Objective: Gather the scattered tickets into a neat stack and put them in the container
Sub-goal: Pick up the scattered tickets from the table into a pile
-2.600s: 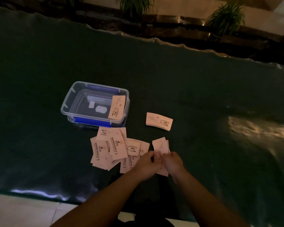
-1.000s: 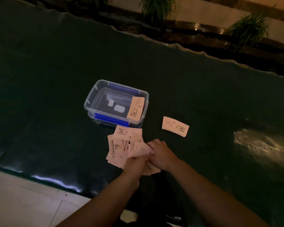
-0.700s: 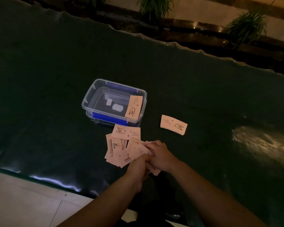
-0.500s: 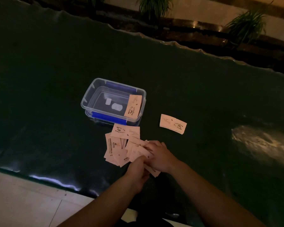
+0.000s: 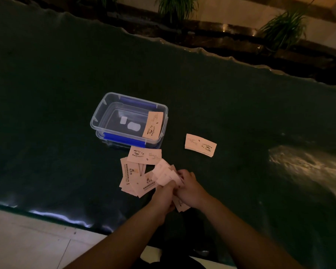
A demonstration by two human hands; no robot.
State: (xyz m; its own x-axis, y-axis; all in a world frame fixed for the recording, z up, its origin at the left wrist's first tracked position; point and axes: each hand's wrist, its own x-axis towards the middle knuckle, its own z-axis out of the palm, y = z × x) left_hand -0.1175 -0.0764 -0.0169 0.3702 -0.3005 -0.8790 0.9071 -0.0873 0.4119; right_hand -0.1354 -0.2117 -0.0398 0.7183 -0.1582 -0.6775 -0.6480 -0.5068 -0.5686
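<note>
Pale printed tickets lie in a loose pile on the dark green table cover, just in front of a clear plastic container with blue clips. One ticket leans inside the container against its right wall. A small stack of tickets lies apart to the right. My left hand and my right hand are pressed together at the pile's right edge, both closed on a fanned bunch of tickets. The lower part of that bunch is hidden by my fingers.
The dark green cover spans the whole table, with a glossy near edge and pale floor tiles below. A bright reflection lies on the right. Potted plants stand beyond the far edge.
Both hands have shifted left into the pile and gathered more tickets into a fanned bunch. The loose pile has shrunk. The container and the separate stack have stayed put.
</note>
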